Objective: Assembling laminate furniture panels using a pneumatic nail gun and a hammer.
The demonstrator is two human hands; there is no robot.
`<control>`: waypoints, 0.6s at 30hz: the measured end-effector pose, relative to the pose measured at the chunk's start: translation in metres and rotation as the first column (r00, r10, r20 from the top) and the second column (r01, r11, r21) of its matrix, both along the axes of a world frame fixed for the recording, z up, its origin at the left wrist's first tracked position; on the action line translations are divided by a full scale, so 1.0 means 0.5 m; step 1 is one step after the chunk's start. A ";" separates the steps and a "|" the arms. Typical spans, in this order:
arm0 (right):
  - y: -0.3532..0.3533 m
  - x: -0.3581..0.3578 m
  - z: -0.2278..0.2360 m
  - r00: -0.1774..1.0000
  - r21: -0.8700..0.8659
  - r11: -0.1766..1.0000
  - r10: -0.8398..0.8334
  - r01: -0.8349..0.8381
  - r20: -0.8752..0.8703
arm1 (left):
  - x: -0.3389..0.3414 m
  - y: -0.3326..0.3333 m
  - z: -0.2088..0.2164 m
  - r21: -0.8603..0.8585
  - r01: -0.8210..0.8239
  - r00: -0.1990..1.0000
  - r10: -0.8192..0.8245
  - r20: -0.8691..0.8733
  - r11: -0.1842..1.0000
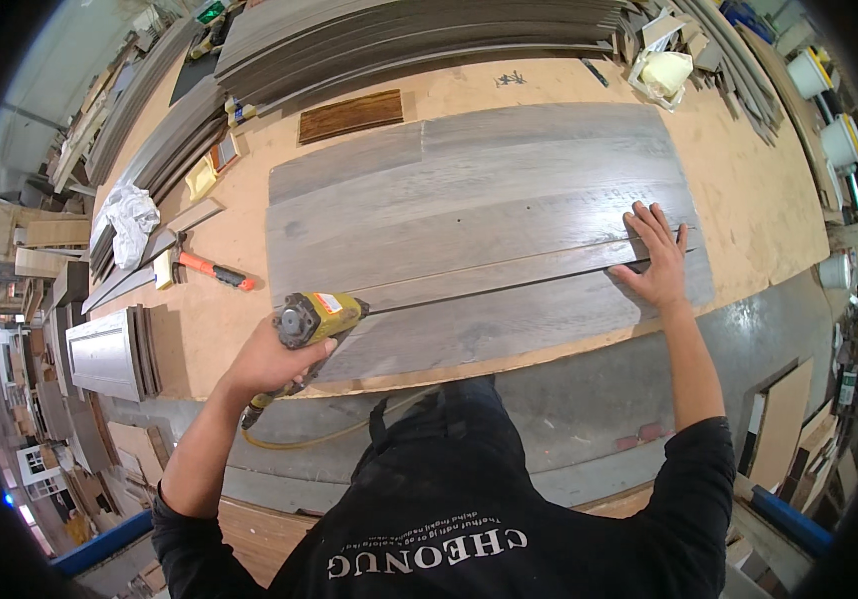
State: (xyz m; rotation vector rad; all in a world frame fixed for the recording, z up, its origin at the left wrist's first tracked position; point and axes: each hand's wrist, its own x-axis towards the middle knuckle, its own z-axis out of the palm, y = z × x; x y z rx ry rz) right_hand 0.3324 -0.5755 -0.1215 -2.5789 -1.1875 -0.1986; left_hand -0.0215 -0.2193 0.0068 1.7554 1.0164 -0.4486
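Note:
My left hand [267,361] is wrapped round the grip of a yellow and black air nail gun [317,317]. Its nose meets the dark gap between two grey wood planks near their left end. My right hand [660,265] lies with fingers spread on the right end of the grey plank panel [469,215], across a narrow strip [509,268] and close to the gap. The front plank [479,324] lies along the near edge of the table. A yellow air hose [319,441] hangs from the nail gun's lower end.
Long grey planks [409,45] are stacked at the back. A brown wood sample [351,117] lies before them. At the left are an orange-handled hammer [214,270], white plastic [133,225] and panelled boards [106,354]. A wrapped yellowish lump [664,75] sits at the back right.

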 end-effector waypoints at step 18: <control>-0.023 0.020 0.029 0.995 -0.095 0.990 0.103 -0.102 0.008 | 0.026 -0.079 -0.023 0.087 -0.012 0.995 0.003 0.104 0.996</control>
